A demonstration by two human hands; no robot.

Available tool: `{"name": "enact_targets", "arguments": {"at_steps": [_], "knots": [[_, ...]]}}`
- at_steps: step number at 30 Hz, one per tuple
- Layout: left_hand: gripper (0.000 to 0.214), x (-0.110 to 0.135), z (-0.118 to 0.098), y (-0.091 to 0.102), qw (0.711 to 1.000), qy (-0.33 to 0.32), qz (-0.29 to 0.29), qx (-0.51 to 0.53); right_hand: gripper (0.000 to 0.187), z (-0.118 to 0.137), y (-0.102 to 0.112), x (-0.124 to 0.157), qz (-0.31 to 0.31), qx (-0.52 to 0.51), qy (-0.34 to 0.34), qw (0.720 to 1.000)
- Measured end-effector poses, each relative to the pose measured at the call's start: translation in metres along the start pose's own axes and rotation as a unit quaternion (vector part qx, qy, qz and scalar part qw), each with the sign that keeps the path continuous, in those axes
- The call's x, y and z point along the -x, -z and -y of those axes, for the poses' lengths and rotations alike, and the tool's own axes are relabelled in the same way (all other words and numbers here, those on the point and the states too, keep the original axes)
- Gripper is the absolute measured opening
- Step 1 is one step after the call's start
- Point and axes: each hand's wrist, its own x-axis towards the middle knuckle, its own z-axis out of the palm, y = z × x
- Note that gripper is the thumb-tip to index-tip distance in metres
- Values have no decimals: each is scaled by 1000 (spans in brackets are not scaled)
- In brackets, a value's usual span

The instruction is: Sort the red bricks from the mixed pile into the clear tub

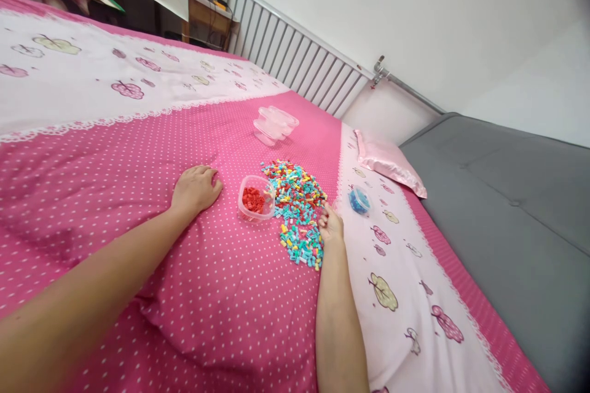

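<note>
A heap of small coloured bricks (297,209), mostly teal, red and yellow, lies on the pink dotted bedspread (138,184). My right hand (330,225) rests at the heap's right edge, fingers curled together on the pieces; what they pinch is too small to name. My left hand (196,188) lies flat on the bedspread, fingers spread, holding nothing, just left of a clear tub of red bricks (256,199). A second clear tub with blue bricks (359,201) sits right of the heap.
Stacked empty clear tubs (275,124) stand farther back on the bed. A pink satin pillow (389,163) lies by the grey padded headboard (507,209). A white radiator (295,55) runs along the wall behind.
</note>
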Motion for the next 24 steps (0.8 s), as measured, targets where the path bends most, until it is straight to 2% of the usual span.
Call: {"name": "enact_targets", "arguments": {"at_steps": [2, 3, 6, 8, 10, 16, 20, 22, 24], "knots": [[50, 0, 0, 0, 1000, -2, 1, -2, 24, -8, 0, -4, -34, 145, 50, 988], [49, 0, 0, 0, 1000, -2, 1, -3, 29, -11, -1, -6, -46, 219, 78, 972], [49, 0, -1, 1, 1000, 1, 2, -3, 36, -15, -2, -10, -65, 412, 141, 898], [49, 0, -2, 1, 1000, 3, 3, -5, 33, -13, -4, -9, -77, 480, 148, 861], [49, 0, -2, 2, 1000, 4, 5, -5, 27, -10, -5, -7, -86, 494, 141, 853], [50, 0, -3, 3, 1000, 5, 9, -1, 10, -8, -6, -3, -100, 438, 130, 884], [50, 0, -3, 4, 1000, 4, 12, -7, 14, -9, -7, -4, -110, 354, 112, 922], [50, 0, -3, 4, 1000, 7, 12, -6, 15, -6, -7, -4, -105, 270, 96, 952], [50, 0, -3, 3, 1000, 9, 12, -5, 13, 0, -5, -4, -77, 105, 64, 989]]}}
